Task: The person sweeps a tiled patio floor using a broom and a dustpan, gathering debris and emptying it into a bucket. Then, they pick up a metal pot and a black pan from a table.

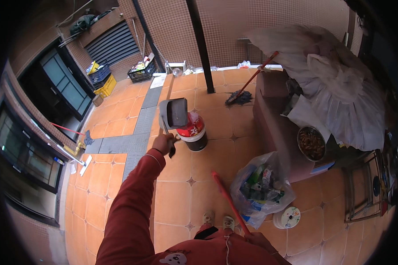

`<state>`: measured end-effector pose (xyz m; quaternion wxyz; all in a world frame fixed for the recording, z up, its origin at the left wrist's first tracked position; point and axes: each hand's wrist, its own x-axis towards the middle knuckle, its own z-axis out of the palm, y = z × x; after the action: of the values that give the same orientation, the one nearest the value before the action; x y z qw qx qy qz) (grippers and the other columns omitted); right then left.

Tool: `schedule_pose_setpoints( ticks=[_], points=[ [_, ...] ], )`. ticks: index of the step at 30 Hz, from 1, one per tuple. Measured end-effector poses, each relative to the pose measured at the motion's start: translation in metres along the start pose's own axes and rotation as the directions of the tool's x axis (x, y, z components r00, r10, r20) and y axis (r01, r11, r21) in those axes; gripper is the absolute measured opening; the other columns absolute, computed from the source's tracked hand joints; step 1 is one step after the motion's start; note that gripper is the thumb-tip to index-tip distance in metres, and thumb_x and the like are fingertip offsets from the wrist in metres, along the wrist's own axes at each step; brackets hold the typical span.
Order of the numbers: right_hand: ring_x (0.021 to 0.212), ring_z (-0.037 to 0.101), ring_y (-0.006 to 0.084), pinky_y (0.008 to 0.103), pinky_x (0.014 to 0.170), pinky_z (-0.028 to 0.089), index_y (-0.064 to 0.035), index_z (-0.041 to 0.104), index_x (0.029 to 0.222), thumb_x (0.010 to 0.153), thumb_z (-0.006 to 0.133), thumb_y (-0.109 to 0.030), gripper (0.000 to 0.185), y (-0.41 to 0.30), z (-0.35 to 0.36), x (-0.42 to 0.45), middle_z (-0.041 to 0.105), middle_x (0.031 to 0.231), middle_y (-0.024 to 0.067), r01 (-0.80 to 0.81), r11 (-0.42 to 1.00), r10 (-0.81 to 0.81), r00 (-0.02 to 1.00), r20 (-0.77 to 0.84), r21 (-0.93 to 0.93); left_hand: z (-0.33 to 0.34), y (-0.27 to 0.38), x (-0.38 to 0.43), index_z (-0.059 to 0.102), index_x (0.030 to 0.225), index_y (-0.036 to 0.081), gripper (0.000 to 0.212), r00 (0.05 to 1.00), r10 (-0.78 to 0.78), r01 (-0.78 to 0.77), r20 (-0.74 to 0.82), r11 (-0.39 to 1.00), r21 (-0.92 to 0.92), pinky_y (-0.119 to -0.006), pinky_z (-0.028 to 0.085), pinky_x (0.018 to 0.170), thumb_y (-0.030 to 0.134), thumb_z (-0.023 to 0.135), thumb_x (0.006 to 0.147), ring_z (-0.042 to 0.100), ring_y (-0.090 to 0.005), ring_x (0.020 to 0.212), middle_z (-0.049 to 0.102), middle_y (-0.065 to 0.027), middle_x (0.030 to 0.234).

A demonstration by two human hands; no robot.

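Note:
My left hand is closed around the handle of a grey plastic dustpan, which is tilted over a bucket. A red and white plastic bag lines the bucket, and the dustpan hides part of its mouth. Low at the right, my right hand grips a red pole. The pole slants up and away to the left; whether it carries a brush is not visible. Right of the pole, a clear plastic bag holds bottles and other packaging.
A covered sofa at right bears a metal bowl of brown pieces and large translucent bags. A mop leans on it. A black post stands behind the bucket. A round tub sits near my feet. Crates stand by the wall.

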<state>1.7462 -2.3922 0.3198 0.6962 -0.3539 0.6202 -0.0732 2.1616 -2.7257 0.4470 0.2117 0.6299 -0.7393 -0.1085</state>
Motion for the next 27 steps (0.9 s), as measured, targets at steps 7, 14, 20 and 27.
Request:
schedule_pose_setpoints(
  ticks=[7, 14, 20, 27],
  points=[
    [0.061, 0.051, 0.0107, 0.0242, 0.056, 0.041, 0.0016, 0.058, 0.074, 0.073, 0.052, -0.028, 0.030, -0.022, 0.009, -0.016, 0.055, 0.064, 0.0054, 0.002, 1.000, -0.001, 0.999, -0.049, 0.027, 0.088, 0.021, -0.019, 0.055, 0.065, 0.012, 0.016, 0.957, 0.046, -0.175, 0.288, 0.880, 0.441, -0.037, 0.044, 0.051, 0.028, 0.056, 0.068, 0.056, -0.0284, 0.062, 0.053, -0.0116, 0.065],
    [0.063, 0.051, 0.0114, 0.0254, 0.058, 0.040, 0.0007, 0.057, 0.076, 0.073, 0.051, -0.032, 0.034, -0.032, 0.017, -0.017, 0.055, 0.065, 0.0063, 0.070, 0.996, -0.073, 0.996, -0.049, -0.058, 0.088, 0.023, -0.029, 0.057, 0.067, 0.013, 0.012, 0.959, 0.107, -0.226, 0.261, 0.844, 0.487, -0.036, 0.043, 0.051, 0.024, 0.055, 0.068, 0.055, -0.0271, 0.065, 0.053, -0.0112, 0.066],
    [0.065, 0.051, 0.0117, 0.0251, 0.060, 0.040, 0.0008, 0.057, 0.078, 0.074, 0.051, -0.033, 0.034, -0.020, 0.014, -0.005, 0.055, 0.068, 0.0063, 0.090, 0.990, -0.095, 0.995, -0.040, -0.106, 0.087, 0.016, -0.064, 0.059, 0.070, 0.016, 0.008, 0.961, 0.081, -0.204, 0.265, 0.855, 0.478, -0.036, 0.041, 0.057, 0.023, 0.055, 0.067, 0.055, -0.0241, 0.067, 0.053, -0.0095, 0.068],
    [0.063, 0.053, 0.0138, 0.0285, 0.057, 0.041, 0.0057, 0.057, 0.079, 0.073, 0.050, -0.037, 0.044, -0.022, 0.015, -0.008, 0.057, 0.065, 0.0109, 0.106, 0.994, -0.107, 0.994, -0.031, -0.038, 0.074, 0.003, -0.055, 0.058, 0.071, 0.015, 0.013, 0.947, 0.047, -0.215, 0.316, 0.826, 0.521, -0.034, 0.041, 0.059, 0.028, 0.054, 0.070, 0.055, -0.0237, 0.068, 0.054, -0.0101, 0.069]
  ],
)
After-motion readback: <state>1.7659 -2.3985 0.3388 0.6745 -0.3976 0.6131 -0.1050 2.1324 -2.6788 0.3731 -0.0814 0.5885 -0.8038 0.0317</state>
